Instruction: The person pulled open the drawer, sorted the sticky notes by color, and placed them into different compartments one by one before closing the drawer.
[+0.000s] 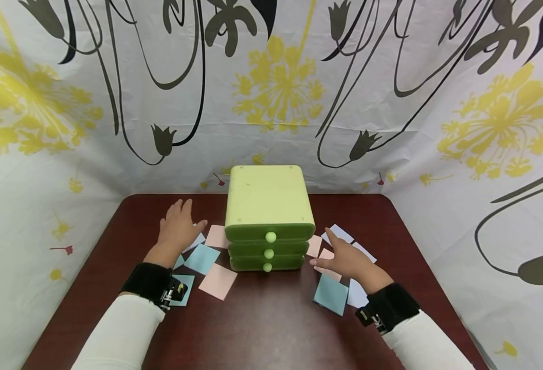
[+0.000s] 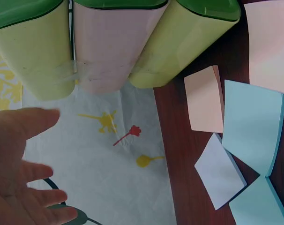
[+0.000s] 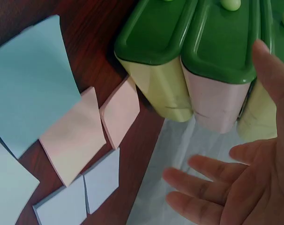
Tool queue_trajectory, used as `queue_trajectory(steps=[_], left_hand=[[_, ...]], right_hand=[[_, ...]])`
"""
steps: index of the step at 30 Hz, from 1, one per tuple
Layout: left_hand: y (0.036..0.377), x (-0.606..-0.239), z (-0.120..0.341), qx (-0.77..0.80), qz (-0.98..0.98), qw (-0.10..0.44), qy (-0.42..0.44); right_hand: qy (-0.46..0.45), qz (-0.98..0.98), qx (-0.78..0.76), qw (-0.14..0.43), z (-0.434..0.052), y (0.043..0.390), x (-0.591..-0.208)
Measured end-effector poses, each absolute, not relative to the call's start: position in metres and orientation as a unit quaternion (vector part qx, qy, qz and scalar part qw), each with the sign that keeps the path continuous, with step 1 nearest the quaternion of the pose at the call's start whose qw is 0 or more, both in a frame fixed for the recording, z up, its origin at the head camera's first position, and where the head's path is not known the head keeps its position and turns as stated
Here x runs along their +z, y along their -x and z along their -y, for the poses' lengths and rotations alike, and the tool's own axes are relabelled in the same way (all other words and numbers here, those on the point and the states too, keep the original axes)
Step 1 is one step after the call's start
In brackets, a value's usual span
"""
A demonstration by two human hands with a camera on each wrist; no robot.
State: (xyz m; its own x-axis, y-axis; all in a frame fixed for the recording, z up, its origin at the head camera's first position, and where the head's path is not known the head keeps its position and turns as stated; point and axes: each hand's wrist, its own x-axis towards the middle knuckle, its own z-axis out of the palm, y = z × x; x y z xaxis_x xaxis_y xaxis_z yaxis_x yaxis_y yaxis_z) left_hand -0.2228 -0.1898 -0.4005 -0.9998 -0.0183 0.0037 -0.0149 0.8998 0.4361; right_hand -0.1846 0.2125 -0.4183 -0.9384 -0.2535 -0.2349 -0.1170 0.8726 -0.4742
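A small three-drawer box [image 1: 269, 198] with a pale yellow-green top and green drawer fronts stands mid-table, its drawers closed. My left hand [image 1: 177, 228] hovers left of it, fingers spread and holding nothing, above sticky note pads. My right hand [image 1: 345, 255] is on the other side, also empty, fingers extended and thumb toward the box. Below the left hand lie a blue pad [image 1: 202, 259], a pink pad [image 1: 218, 281] and a white pad [image 2: 220, 171]. By the right hand are a blue pad [image 1: 331, 294], a pink pad [image 3: 75, 136] and a white pad [image 3: 102, 180].
The dark red-brown table [image 1: 271, 329] ends at a patterned white cloth [image 1: 276, 144] behind and at both sides. Round light-green knobs [image 1: 270, 237] stick out from the drawer fronts. Another pink pad [image 1: 217, 236] lies close to the box's left side.
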Motion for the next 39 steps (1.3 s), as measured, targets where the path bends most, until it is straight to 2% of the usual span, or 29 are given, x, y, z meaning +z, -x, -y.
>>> queue_trajectory(steps=[6, 10, 18, 26, 39], left_hand=[[0.232, -0.398, 0.186, -0.254, 0.966, 0.05, -0.011], [0.237, -0.394, 0.18, -0.283, 0.957, 0.057, -0.013], [0.249, -0.385, 0.167, -0.395, 0.918, 0.014, -0.03], [0.266, -0.378, 0.159, -0.435, 0.899, -0.037, -0.019], [0.285, -0.366, 0.142, -0.459, 0.887, -0.056, -0.006]], right_hand=[[0.093, -0.957, -0.236, 0.143, -0.206, 0.178, -0.418], [0.088, -0.95, -0.259, 0.152, -0.201, 0.177, -0.419], [0.094, -0.911, -0.365, 0.169, -0.188, 0.175, -0.418], [0.068, -0.849, -0.481, 0.206, -0.168, 0.179, -0.415], [0.059, -0.72, -0.623, 0.299, -0.131, 0.185, -0.417]])
